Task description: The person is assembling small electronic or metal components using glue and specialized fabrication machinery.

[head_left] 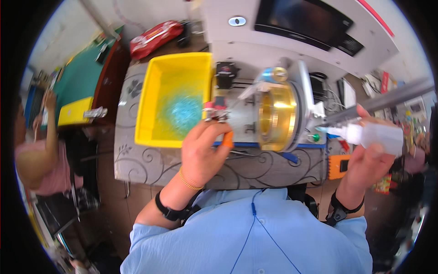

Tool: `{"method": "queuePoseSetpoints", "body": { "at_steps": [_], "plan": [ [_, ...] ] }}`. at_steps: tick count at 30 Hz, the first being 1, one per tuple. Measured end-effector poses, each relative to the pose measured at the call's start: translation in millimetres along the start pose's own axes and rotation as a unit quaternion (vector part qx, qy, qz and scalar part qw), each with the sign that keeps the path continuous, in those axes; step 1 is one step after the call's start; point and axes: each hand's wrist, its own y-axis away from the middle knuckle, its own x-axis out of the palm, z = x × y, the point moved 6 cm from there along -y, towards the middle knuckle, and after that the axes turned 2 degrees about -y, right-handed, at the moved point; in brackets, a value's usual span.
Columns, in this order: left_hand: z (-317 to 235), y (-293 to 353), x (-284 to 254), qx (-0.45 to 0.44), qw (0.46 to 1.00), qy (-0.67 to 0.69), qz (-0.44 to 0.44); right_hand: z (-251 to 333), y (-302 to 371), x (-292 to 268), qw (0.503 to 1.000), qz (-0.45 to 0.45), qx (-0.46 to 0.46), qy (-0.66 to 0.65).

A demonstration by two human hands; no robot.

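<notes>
My right hand (360,166) is wrapped round a translucent white squeeze bottle (381,137), tilted so its thin nozzle points left toward the machine. My left hand (203,148) is closed, with a small orange piece (227,139) between thumb and fingers; its full shape is hidden. Just beyond those fingers is a small metal clamp (215,113) with red parts, beside the yellow bin. Right of it stands a gold-coloured ringed wheel (277,118) on the bench machine. Inside the yellow bin (154,68) lies a heap of clear bluish pieces (184,112), blurred.
A dark screen (303,20) is set in the white machine housing above. A grey bar (388,98) crosses at the right, near my right hand. An orange notebook-like item (337,167) lies at the right. Another person (43,157) sits at a green-topped desk (80,77) on the left.
</notes>
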Motion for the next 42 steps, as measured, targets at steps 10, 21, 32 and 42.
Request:
{"method": "queuePoseSetpoints", "body": {
  "at_steps": [10,21,32,42],
  "plan": [
    [6,10,3,0.003,0.999,-0.047,-0.023,-73,53,-162,0.925,-0.177,0.177,0.285],
    [-1,2,1,-0.024,0.999,-0.027,-0.005,-32,78,-13,0.953,0.275,0.108,0.071],
    [-9,-10,-24,-0.108,0.99,0.033,0.086,-49,122,161,0.86,0.478,0.01,0.18],
    [-13,-71,-12,0.004,0.985,0.127,0.115,0,75,107,0.885,0.432,0.173,0.028]
  ]
}}
